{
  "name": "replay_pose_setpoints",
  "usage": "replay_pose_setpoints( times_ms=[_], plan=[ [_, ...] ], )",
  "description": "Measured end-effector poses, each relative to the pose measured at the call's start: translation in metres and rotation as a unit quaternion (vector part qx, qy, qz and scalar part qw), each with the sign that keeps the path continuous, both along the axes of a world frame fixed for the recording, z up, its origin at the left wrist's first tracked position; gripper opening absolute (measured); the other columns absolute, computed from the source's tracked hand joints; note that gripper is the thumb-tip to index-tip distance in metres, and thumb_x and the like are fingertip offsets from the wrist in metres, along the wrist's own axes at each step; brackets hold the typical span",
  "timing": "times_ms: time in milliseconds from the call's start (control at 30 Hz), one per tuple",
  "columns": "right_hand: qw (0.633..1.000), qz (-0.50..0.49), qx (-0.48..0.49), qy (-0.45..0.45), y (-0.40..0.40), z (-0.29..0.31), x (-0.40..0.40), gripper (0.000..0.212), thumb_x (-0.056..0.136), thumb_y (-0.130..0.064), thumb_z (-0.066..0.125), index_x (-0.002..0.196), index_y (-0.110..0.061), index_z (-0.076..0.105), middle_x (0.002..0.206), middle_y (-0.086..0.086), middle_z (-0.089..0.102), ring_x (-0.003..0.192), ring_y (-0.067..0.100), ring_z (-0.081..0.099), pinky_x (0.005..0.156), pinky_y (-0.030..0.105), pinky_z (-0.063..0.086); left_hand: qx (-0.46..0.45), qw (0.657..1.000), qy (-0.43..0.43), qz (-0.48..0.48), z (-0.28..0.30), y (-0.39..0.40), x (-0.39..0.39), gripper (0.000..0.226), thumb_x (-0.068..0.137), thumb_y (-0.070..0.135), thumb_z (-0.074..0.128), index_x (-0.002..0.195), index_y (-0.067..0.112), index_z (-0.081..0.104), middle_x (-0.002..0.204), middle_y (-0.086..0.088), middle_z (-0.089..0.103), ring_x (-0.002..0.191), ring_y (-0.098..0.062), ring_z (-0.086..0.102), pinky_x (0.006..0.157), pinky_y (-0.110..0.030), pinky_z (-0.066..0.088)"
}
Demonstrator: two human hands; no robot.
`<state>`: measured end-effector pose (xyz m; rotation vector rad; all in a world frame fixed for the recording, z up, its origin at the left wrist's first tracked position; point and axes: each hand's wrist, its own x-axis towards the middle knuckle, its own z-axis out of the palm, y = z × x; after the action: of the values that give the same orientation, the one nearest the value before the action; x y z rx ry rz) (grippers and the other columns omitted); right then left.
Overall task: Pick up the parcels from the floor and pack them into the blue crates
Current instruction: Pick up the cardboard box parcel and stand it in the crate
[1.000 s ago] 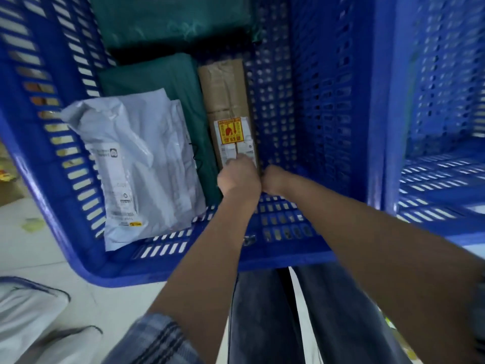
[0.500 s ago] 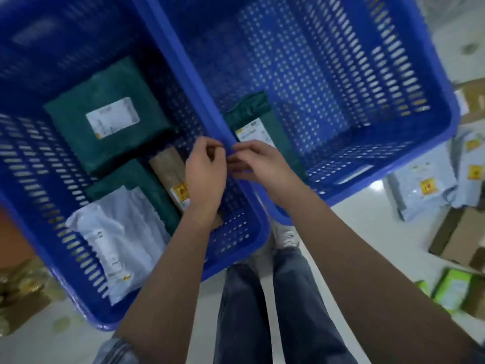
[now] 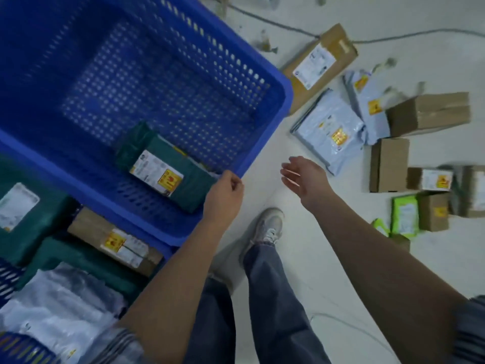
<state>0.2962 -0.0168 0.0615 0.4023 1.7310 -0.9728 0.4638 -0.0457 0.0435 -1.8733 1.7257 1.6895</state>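
Observation:
Two blue crates stand side by side. The right crate [image 3: 278, 101] holds one green parcel [image 3: 168, 169] with a white label. The left crate [image 3: 86, 185] holds green parcels, a brown box [image 3: 115, 241] and a grey mailer [image 3: 60, 306]. My left hand [image 3: 225, 198] hovers over the right crate's near corner, fingers curled, holding nothing. My right hand [image 3: 304, 177] is over the bare floor beside the crate, fingers relaxed and spread, empty. More parcels lie on the floor to the right: a grey mailer [image 3: 330, 135] lies closest to my right hand, and several cardboard boxes [image 3: 388, 164].
A large labelled box [image 3: 320, 64] leans by the right crate's far corner. Green packets [image 3: 404, 214] and small boxes [image 3: 433, 211] lie at the right edge. A cable [image 3: 393, 38] runs across the floor at the top. My shoe [image 3: 270, 227] and legs stand between crates and parcels.
Both hands have left the rim between the crates. My right hand has swung out over the floor toward the parcels, and the view has turned right.

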Motion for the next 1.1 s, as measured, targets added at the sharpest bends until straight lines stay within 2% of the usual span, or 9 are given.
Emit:
replay_pose_setpoints(
  times_ms=[67, 167, 367, 500, 600, 700, 833, 967, 1100],
  plan=[
    [0.999, -0.033, 0.007, -0.029, 0.01, -0.002, -0.025, 0.01, 0.09, -0.02, 0.054, 0.082, -0.014, 0.057, 0.078, 0.003, 0.064, 0.065, 0.014, 0.06, 0.063, 0.022, 0.052, -0.015, 0.995, -0.054, -0.088, 0.003, 0.0, -0.011, 0.014, 0.095, 0.018, 0.046, 0.1, 0.008, 0.054, 0.095, -0.015, 0.067, 0.088, -0.034, 0.064, 0.08, -0.049, 0.052],
    [0.994, -0.09, -0.016, -0.064, 0.012, -0.004, -0.056, 0.018, 0.093, -0.027, 0.051, 0.082, -0.014, 0.056, 0.075, 0.003, 0.063, 0.066, 0.014, 0.06, 0.063, 0.023, 0.049, -0.014, 0.988, -0.059, -0.141, 0.004, -0.012, -0.028, 0.013, 0.095, 0.018, 0.046, 0.099, 0.009, 0.054, 0.09, -0.015, 0.067, 0.082, -0.034, 0.064, 0.076, -0.049, 0.055],
    [0.997, -0.01, 0.012, -0.07, 0.014, -0.007, -0.104, 0.017, 0.093, -0.027, 0.051, 0.085, -0.013, 0.057, 0.078, 0.006, 0.063, 0.068, 0.016, 0.061, 0.062, 0.025, 0.051, -0.006, 0.982, -0.079, -0.169, 0.003, -0.05, -0.081, 0.017, 0.097, 0.015, 0.043, 0.093, 0.01, 0.058, 0.081, -0.012, 0.069, 0.057, -0.016, 0.06, 0.062, -0.031, 0.053],
    [0.997, 0.022, 0.037, -0.064, 0.019, -0.016, -0.131, 0.015, 0.093, -0.024, 0.053, 0.086, -0.011, 0.055, 0.074, 0.005, 0.062, 0.065, 0.016, 0.06, 0.063, 0.025, 0.05, -0.017, 0.982, -0.055, -0.182, -0.002, -0.059, -0.128, 0.016, 0.096, 0.013, 0.042, 0.095, 0.008, 0.057, 0.082, -0.015, 0.066, 0.067, -0.027, 0.062, 0.063, -0.035, 0.053],
    [0.997, 0.016, 0.048, -0.058, 0.022, -0.03, -0.151, 0.014, 0.094, -0.022, 0.052, 0.087, -0.01, 0.055, 0.076, 0.006, 0.061, 0.066, 0.017, 0.059, 0.067, 0.025, 0.05, -0.035, 0.966, -0.062, -0.249, -0.012, -0.066, -0.162, 0.014, 0.095, 0.015, 0.044, 0.098, 0.009, 0.057, 0.088, -0.015, 0.067, 0.08, -0.03, 0.064, 0.073, -0.046, 0.054],
    [0.995, -0.013, 0.078, -0.062, 0.023, -0.045, -0.169, 0.015, 0.094, -0.022, 0.052, 0.09, -0.008, 0.056, 0.078, 0.008, 0.062, 0.068, 0.018, 0.06, 0.068, 0.026, 0.051, -0.087, 0.957, -0.039, -0.275, -0.02, -0.078, -0.195, 0.015, 0.095, 0.012, 0.046, 0.097, 0.003, 0.058, 0.086, -0.016, 0.066, 0.077, -0.026, 0.06, 0.069, -0.044, 0.051],
    [0.991, -0.034, 0.102, -0.077, 0.02, -0.059, -0.185, 0.016, 0.094, -0.022, 0.053, 0.085, -0.008, 0.057, 0.078, 0.009, 0.063, 0.067, 0.02, 0.06, 0.069, 0.028, 0.051, -0.121, 0.965, 0.004, -0.233, -0.029, -0.107, -0.23, 0.013, 0.094, 0.012, 0.048, 0.091, 0.004, 0.058, 0.081, -0.013, 0.064, 0.075, -0.027, 0.06, 0.068, -0.044, 0.051],
    [0.99, 0.012, 0.12, -0.072, -0.009, -0.074, -0.201, 0.017, 0.094, -0.021, 0.051, 0.097, -0.005, 0.057, 0.079, 0.009, 0.062, 0.068, 0.02, 0.061, 0.066, 0.028, 0.051, -0.121, 0.954, -0.049, -0.269, -0.046, -0.148, -0.261, 0.017, 0.095, 0.017, 0.046, 0.102, 0.004, 0.054, 0.092, -0.015, 0.065, 0.083, -0.03, 0.061, 0.072, -0.043, 0.052],
    [0.992, 0.047, 0.097, -0.061, -0.06, -0.095, -0.22, 0.016, 0.094, -0.019, 0.051, 0.102, -0.007, 0.056, 0.081, 0.008, 0.062, 0.07, 0.019, 0.059, 0.067, 0.028, 0.051, -0.072, 0.909, -0.155, -0.379, -0.077, -0.19, -0.292, 0.03, 0.093, 0.021, 0.045, 0.116, 0.001, 0.045, 0.109, -0.017, 0.058, 0.098, -0.032, 0.058, 0.08, -0.041, 0.048]
  ],
)
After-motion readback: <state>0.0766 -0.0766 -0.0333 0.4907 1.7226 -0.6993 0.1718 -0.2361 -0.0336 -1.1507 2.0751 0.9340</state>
